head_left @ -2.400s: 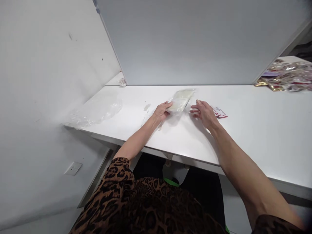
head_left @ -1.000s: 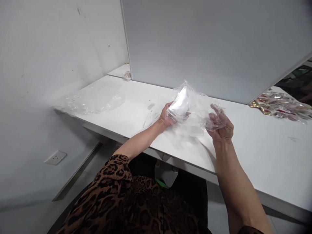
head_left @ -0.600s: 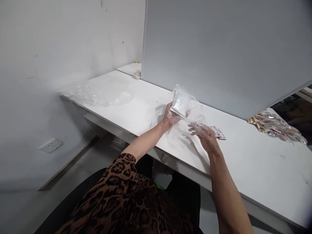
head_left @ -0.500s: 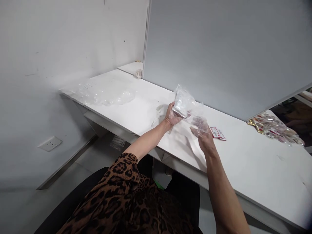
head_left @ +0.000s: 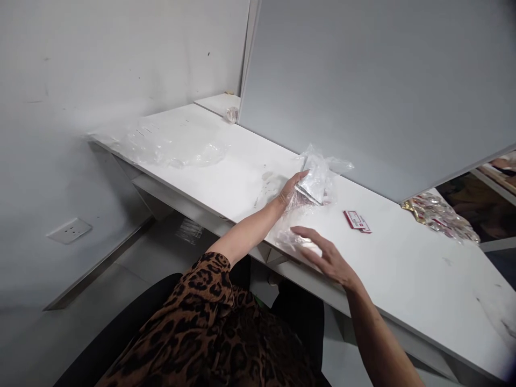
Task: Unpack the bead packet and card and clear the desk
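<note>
- Packet [head_left: 312, 184] in clear plastic wrap is what we find in hand: our left hand [head_left: 291, 192] grips its near lower end, fingers closed around the wrap, holding it just above the desk [head_left: 403, 269].
- We note the packet's long axis runs up and away from the left hand, tilted toward the grey partition [head_left: 363, 80], with loose wrap flaring at the far end.
- Our right hand [head_left: 322, 257] hovers nearer to us over the desk's front edge, fingers spread and holding nothing. The packet lies ahead of it and slightly to the left, near but not touching; the left hand is the nearer one, being already on it.
- A crumpled bit of clear film [head_left: 288, 239] sits just beside the right fingertips; whether they touch, we cannot tell.
- A small red and white card [head_left: 357, 221] lies flat on the desk to the right of the packet, apart from both hands.
- The desk is white and smooth. A heap of clear plastic bags [head_left: 173, 148] rests at its left end, and a pile of shiny wrapped goods [head_left: 437, 215] at the far right beyond the partition.
- A white wall [head_left: 100, 80] with a socket [head_left: 69, 230] closes the left side.
</note>
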Tool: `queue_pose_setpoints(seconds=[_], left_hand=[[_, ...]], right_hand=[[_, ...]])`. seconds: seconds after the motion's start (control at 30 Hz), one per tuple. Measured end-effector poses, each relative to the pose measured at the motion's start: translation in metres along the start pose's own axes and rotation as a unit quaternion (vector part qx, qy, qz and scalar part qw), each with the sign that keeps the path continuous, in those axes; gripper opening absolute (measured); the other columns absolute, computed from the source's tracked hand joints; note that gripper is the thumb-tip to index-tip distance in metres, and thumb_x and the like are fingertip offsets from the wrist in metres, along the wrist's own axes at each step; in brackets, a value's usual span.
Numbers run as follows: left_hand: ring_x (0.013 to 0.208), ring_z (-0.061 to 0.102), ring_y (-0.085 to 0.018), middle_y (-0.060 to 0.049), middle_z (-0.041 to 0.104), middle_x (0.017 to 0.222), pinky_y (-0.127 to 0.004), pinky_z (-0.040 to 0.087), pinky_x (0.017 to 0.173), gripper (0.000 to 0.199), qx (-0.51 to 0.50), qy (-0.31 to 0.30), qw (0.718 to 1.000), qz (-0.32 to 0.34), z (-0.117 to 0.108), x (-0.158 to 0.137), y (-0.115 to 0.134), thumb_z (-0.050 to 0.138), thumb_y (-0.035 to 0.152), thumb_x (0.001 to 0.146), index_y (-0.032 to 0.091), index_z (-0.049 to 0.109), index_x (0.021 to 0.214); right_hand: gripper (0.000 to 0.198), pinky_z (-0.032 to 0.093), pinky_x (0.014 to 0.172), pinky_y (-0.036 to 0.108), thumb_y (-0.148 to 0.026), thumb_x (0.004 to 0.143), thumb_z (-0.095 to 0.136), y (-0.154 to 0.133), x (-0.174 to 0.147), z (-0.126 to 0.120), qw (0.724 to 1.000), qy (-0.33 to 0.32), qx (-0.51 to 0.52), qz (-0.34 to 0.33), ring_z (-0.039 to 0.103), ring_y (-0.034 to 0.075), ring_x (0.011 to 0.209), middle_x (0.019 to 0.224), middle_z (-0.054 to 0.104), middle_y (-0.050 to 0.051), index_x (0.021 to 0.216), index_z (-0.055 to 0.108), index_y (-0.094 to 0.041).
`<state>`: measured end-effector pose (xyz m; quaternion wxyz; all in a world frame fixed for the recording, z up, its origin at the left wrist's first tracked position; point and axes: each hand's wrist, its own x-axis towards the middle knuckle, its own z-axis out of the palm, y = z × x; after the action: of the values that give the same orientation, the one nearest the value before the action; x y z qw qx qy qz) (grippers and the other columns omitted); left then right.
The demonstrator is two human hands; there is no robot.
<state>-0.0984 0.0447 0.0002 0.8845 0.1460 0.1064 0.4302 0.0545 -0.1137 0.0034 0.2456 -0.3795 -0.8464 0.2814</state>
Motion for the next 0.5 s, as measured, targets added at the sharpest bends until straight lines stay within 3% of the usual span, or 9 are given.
queue_pose_setpoints(seconds=[0.1, 0.17, 0.23, 0.3, 0.4, 0.5], left_hand=[[0.084, 0.074, -0.025, -0.008, 0.075, 0.083, -0.043, 0.058, 0.094, 0.030, 0.029, -0.017, 0.999, -0.005, 0.005, -0.003, -0.001, 0.060, 0.035, 0.089, 0.015, 0.070, 0.109], [0.090, 0.075, -0.027, -0.010, 0.076, 0.087, -0.047, 0.058, 0.094, 0.035, 0.030, -0.046, 0.998, -0.032, 0.007, -0.006, -0.002, 0.055, 0.036, 0.091, 0.015, 0.069, 0.115], [0.098, 0.074, -0.029, -0.013, 0.076, 0.095, -0.052, 0.057, 0.095, 0.040, 0.034, -0.080, 0.994, -0.067, 0.007, -0.006, -0.001, 0.052, 0.035, 0.091, 0.015, 0.067, 0.122], [0.101, 0.074, -0.030, -0.015, 0.076, 0.099, -0.054, 0.055, 0.097, 0.044, 0.049, -0.100, 0.989, -0.095, 0.007, -0.005, -0.002, 0.053, 0.033, 0.089, 0.014, 0.065, 0.126], [0.103, 0.074, -0.032, -0.017, 0.075, 0.100, -0.057, 0.053, 0.099, 0.051, 0.078, -0.118, 0.980, -0.137, 0.006, -0.004, -0.004, 0.057, 0.031, 0.084, 0.013, 0.063, 0.131], [0.103, 0.074, -0.033, -0.018, 0.075, 0.102, -0.058, 0.053, 0.097, 0.056, 0.111, -0.131, 0.969, -0.180, 0.008, -0.010, -0.005, 0.058, 0.029, 0.082, 0.012, 0.059, 0.135]], right_hand=[[0.045, 0.055, 0.097, 0.047, -0.046, 0.101, 0.053, 0.001, 0.007, -0.017, 0.984, 0.169, 0.022, 0.047, 0.062, 0.027, 0.122, 0.137, 0.063, 0.008, 0.143, 0.053, -0.033], [0.064, 0.057, 0.088, 0.043, -0.051, 0.092, 0.067, 0.006, 0.019, -0.026, 0.957, 0.280, -0.008, 0.073, 0.063, 0.026, 0.114, 0.132, 0.063, 0.008, 0.149, 0.043, -0.035], [0.086, 0.058, 0.076, 0.039, -0.054, 0.081, 0.078, 0.014, 0.033, -0.037, 0.935, 0.338, -0.030, 0.103, 0.064, 0.024, 0.101, 0.126, 0.064, 0.008, 0.153, 0.034, -0.036], [0.095, 0.056, 0.068, 0.035, -0.057, 0.075, 0.083, 0.025, 0.047, -0.054, 0.921, 0.367, -0.037, 0.128, 0.063, 0.022, 0.088, 0.119, 0.066, 0.007, 0.152, 0.032, -0.035], [0.083, 0.054, 0.065, 0.034, -0.056, 0.072, 0.085, 0.043, 0.069, -0.090, 0.909, 0.389, -0.037, 0.146, 0.061, 0.019, 0.074, 0.102, 0.070, 0.005, 0.142, 0.048, -0.031], [0.045, 0.054, 0.065, 0.038, -0.053, 0.074, 0.083, 0.067, 0.093, -0.130, 0.897, 0.411, 0.023, 0.164, 0.061, 0.019, 0.068, 0.082, 0.067, 0.003, 0.105, 0.068, -0.025]])
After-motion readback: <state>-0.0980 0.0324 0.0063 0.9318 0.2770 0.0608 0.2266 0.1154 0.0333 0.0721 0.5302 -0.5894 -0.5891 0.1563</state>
